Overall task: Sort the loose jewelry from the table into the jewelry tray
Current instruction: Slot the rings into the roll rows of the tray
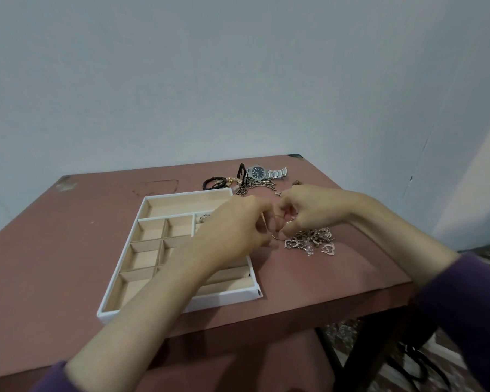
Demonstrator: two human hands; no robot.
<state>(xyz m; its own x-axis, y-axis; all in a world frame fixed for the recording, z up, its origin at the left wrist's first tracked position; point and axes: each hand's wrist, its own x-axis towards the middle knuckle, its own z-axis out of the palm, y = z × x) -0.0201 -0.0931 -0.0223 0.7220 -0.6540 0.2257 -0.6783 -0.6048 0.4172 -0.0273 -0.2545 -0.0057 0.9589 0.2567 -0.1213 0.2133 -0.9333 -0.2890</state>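
A white jewelry tray with beige compartments lies on the reddish-brown table. My left hand hovers over the tray's right side, and my right hand meets it just right of the tray. Both pinch a thin metal piece between curled fingers; its shape is too small to tell. A tangle of silver and rose-gold pendants and chains lies under my right hand. A small ring-like item sits in one upper tray compartment. Most compartments show bare beige lining.
At the table's far side lie a silver wristwatch, a black braided bracelet, a beaded bracelet and dark chain links. The table's front edge runs close below the tray. A patterned floor shows at right.
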